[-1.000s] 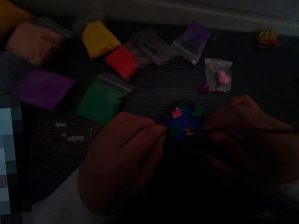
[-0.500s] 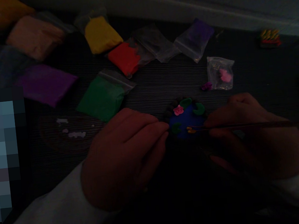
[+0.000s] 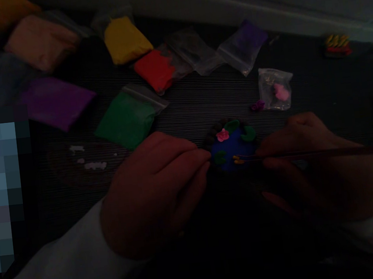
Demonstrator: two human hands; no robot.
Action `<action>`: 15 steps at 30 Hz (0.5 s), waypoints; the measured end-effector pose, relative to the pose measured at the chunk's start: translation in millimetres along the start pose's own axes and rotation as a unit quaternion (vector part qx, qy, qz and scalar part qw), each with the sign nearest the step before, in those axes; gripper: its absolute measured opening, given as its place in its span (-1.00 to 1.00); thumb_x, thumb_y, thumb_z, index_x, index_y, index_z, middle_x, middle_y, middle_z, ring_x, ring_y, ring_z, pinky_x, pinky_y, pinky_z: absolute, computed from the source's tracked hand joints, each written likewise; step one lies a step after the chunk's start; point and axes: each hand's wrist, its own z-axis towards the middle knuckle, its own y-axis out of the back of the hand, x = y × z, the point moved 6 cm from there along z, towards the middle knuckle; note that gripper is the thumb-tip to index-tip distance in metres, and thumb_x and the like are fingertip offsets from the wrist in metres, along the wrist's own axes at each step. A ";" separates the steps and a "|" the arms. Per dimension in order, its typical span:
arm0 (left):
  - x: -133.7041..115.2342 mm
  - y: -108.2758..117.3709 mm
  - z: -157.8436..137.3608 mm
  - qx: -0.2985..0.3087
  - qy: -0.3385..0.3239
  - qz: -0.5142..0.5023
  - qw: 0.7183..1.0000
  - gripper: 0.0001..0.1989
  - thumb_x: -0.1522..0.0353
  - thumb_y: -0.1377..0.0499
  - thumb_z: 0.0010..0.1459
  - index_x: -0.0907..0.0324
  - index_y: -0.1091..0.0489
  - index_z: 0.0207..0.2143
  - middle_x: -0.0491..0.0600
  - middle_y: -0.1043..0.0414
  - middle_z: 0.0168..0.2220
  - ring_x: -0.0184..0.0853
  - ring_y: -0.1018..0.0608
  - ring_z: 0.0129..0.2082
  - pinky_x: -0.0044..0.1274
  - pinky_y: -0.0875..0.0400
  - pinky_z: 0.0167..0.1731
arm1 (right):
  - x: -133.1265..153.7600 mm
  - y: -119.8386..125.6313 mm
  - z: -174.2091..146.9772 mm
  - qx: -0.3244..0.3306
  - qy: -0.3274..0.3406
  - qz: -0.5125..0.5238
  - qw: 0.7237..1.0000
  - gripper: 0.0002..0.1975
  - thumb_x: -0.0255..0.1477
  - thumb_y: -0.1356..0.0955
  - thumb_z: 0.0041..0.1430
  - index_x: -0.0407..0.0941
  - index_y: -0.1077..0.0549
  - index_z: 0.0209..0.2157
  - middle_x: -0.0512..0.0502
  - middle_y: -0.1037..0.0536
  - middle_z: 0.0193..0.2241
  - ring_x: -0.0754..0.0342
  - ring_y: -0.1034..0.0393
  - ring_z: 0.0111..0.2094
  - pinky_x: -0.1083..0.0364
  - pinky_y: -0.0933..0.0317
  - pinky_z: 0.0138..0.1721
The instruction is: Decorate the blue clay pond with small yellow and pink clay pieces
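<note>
Blue and round, a small clay-like disc with a knobbly dark rim (image 3: 230,146) sits between my two hands on the dark, fine-ribbed desk (image 3: 186,108), as my head view shows it. Near its far edge are a pink, many-petalled flower (image 3: 222,135) and a flat green leaf-shaped piece (image 3: 232,127); a notched green round piece (image 3: 248,134) lies to the right, and a darker green notched piece (image 3: 220,157) lies to the left.

My left hand (image 3: 157,191) reaches in from the left, its fingers folded together and its thumb close under the forefinger, the tips at the disc's left rim. I cannot tell whether they pinch the rim or only rest against it.

My right hand (image 3: 326,173) pinches a pair of slim, dark tweezers (image 3: 308,155) between thumb and forefinger. Their thin prongs point left across the disc, and the ends meet a little pair of yellow-orange pieces (image 3: 239,161) low on the blue; whether they grip them is too dim to see.

Beyond my left hand lies a clear zip bag of green material (image 3: 125,119), with a bag of bright purple material (image 3: 57,102) to its left and a bag of red material (image 3: 154,69) farther back. Past the disc, a crumpled magenta piece (image 3: 258,105) lies just beside a small clear bag holding a pink lump (image 3: 280,92).
</note>
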 end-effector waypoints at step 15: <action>0.6 -0.1 -0.1 -0.003 -0.002 -0.002 1.000 -0.82 0.43 -0.09 -0.02 0.23 -0.34 -0.29 -0.04 -0.38 -0.36 -0.37 -0.39 -0.35 -0.52 -0.34 -0.37 | 0.0 -2.5 0.9 0.008 0.009 0.012 1.000 -0.85 -0.41 -0.19 0.10 -0.15 -0.32 -0.44 -0.04 -0.40 -0.52 0.14 -0.26 -0.44 0.06 -0.14 -0.36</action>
